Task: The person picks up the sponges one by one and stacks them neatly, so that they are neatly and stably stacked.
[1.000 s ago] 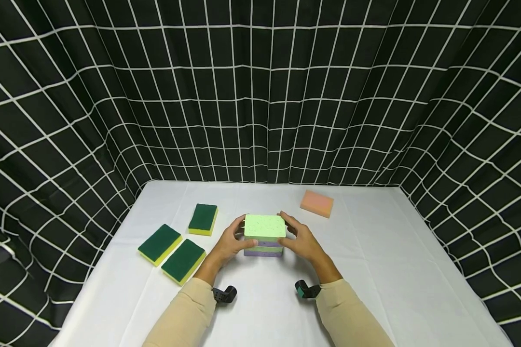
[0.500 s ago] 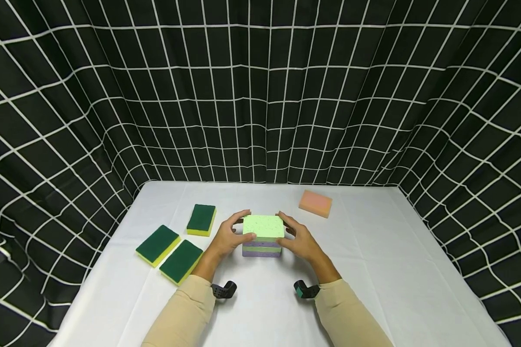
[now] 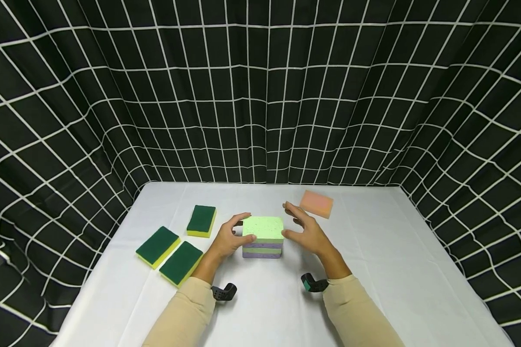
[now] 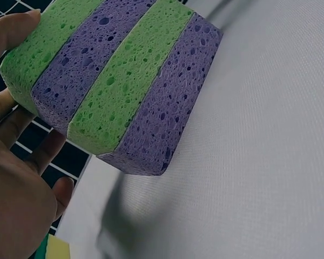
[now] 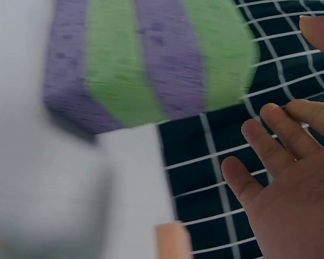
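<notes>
A stack of sponges, green and purple by turns, stands on the white table; its top is a light green sponge (image 3: 262, 227). Directly under that lies a purple sponge (image 4: 92, 54), then a second green sponge (image 4: 129, 81), with another purple sponge (image 4: 170, 91) at the bottom. My left hand (image 3: 227, 238) holds the top green sponge at its left end, thumb on the near face and fingers round toward the back. Off the stack's right end, my right hand (image 3: 310, 233) has its fingers spread and nothing in them; in the right wrist view a gap shows between fingers and sponges.
Three yellow sponges with dark green scouring tops lie on the left: a far one (image 3: 201, 219), a left one (image 3: 158, 244) and a near one (image 3: 181, 262). An orange sponge (image 3: 317, 203) lies at the back right. Black gridded cloth (image 3: 267, 96) hangs round the table.
My right hand has let go of the top green sponge and moved a little to the right, its fingers opening. The left hand stays at the stack's left end.
</notes>
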A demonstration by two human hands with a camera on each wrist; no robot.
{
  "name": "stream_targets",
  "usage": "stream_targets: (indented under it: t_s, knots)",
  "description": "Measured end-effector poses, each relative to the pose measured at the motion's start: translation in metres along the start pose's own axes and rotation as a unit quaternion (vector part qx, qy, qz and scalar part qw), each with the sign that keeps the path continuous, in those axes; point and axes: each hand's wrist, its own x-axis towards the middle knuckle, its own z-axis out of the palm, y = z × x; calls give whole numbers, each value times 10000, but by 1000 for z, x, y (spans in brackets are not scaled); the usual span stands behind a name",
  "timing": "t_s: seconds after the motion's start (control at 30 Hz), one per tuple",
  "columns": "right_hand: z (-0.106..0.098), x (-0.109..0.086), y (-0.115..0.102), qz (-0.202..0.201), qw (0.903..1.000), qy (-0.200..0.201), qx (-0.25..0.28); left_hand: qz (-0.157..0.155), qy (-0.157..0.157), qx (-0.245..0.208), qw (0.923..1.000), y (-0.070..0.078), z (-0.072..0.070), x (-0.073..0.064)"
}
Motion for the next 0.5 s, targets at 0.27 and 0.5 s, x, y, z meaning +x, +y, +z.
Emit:
stream_targets:
  t_s: [0.27,0.5]
  knots:
    - [-34,13,-17,-473,9971,583,-133,-78,8,-85,9999,-1,0,0]
    - [-72,21,-13,-668,9896,1153,-542,-150,22,-156,9998,-2,0,-1]
